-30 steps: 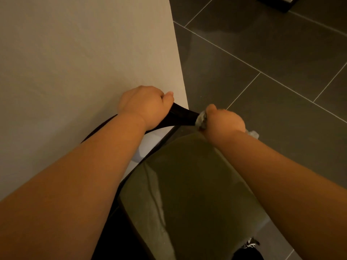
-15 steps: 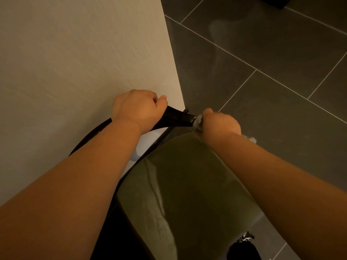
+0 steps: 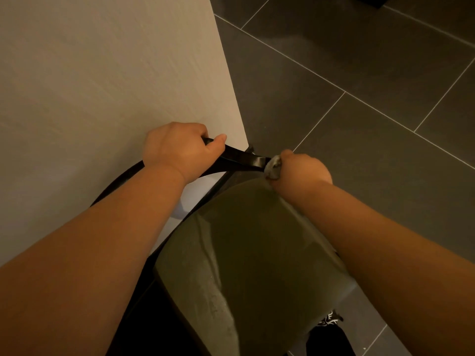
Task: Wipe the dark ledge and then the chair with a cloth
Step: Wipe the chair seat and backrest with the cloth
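Note:
A chair with a black curved backrest (image 3: 241, 159) and an olive-green seat (image 3: 246, 253) stands against a pale wall. My left hand (image 3: 180, 149) grips the top of the backrest, thumb over the rail. My right hand (image 3: 303, 173) holds a small grey cloth (image 3: 273, 167) pressed against the backrest's right end. Most of the cloth is hidden inside my fist. No dark ledge is in view.
A pale wall (image 3: 102, 73) fills the left side, its corner right behind the chair. Dark grey floor tiles (image 3: 359, 73) spread to the right. A black and white shoe (image 3: 330, 320) shows at the bottom beside the seat.
Both hands stay on the backrest with almost no shift. The right hand with the cloth has edged slightly along the rail's right end.

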Action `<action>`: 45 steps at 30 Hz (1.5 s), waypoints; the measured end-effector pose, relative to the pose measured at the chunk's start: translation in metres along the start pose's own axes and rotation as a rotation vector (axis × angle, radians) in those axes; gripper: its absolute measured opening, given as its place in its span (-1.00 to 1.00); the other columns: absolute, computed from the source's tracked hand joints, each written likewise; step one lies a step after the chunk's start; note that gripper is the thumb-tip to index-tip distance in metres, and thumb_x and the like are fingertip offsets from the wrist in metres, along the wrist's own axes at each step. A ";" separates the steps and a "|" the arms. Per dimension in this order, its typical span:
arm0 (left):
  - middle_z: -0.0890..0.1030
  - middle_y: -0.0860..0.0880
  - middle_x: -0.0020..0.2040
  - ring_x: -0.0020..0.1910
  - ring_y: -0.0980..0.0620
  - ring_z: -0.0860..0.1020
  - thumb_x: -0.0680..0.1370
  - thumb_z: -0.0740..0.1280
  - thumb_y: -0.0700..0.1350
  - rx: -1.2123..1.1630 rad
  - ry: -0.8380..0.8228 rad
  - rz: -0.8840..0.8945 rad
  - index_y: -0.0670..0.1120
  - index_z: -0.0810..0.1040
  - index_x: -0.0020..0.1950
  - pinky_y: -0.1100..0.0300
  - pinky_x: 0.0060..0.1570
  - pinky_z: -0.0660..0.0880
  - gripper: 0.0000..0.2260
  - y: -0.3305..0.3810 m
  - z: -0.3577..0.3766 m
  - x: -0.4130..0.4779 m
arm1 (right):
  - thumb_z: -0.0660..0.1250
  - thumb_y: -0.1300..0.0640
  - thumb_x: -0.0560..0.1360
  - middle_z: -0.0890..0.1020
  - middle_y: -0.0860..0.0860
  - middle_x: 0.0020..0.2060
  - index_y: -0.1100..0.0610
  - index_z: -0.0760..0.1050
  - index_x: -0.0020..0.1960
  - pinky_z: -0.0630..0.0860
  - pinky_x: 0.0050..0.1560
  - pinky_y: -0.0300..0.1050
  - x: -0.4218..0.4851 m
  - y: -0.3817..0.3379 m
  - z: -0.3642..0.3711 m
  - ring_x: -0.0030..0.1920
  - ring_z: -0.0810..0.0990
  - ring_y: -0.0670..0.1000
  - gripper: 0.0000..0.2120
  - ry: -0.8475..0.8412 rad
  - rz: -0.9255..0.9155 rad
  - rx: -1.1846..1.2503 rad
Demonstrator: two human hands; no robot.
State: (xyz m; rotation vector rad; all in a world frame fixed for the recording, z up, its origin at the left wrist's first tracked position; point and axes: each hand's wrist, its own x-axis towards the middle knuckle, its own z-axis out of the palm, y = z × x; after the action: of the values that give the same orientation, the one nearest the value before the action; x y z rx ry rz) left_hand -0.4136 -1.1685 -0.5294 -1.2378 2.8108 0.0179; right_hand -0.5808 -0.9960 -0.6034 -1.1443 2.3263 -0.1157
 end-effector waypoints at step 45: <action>0.59 -0.25 0.22 0.19 -0.32 0.53 0.68 0.21 -0.05 0.298 0.049 0.363 -0.12 0.52 0.40 -0.29 0.27 0.41 -0.67 0.048 0.003 -0.040 | 0.11 -0.30 0.61 0.39 0.11 0.43 0.07 -0.03 0.66 0.49 0.15 0.12 -0.165 0.109 0.047 0.25 0.49 0.20 -0.22 0.239 0.099 -0.139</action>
State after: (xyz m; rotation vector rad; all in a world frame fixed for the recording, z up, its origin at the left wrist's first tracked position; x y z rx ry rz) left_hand -0.4214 -1.1066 -0.5309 -0.6676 2.8985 -0.3990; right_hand -0.5535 -0.7944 -0.6058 -1.1313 2.6340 -0.0579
